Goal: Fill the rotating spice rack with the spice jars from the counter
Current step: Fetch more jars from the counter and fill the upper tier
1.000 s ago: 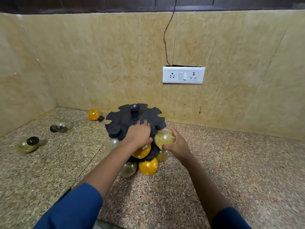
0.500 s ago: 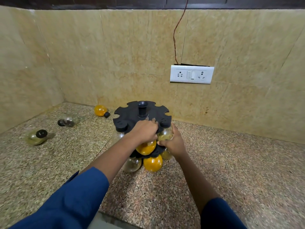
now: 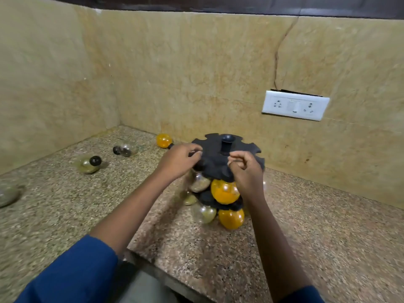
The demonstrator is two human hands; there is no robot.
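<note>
Hands first: your left hand [image 3: 180,160] has its fingers curled onto the rim of the rack [image 3: 227,149], at the left edge of the top disc. Your right hand [image 3: 247,169] is curled over the near right edge, and I cannot tell whether it pinches the rim or holds nothing. Neither hand carries a jar.

This looks like a turn of the rack to bring an empty notch round. Turn it by the rim with light, even pressure so the hanging jars don't swing out; the upper orange jar [image 3: 225,191] hangs just below your right hand. Stop with a free notch facing left, toward the loose jars.

Four wait on the counter [image 3: 65,215]: a loose orange jar [image 3: 164,140] by the wall near the rack, a clear jar [image 3: 126,149], a greenish jar [image 3: 88,164] with a black cap, and an edge jar [image 3: 7,194] cut off by the frame.

The rack's far side is hidden behind the disc and your right hand, so the free notches can't be counted. Blur smears the jars on its left.
</note>
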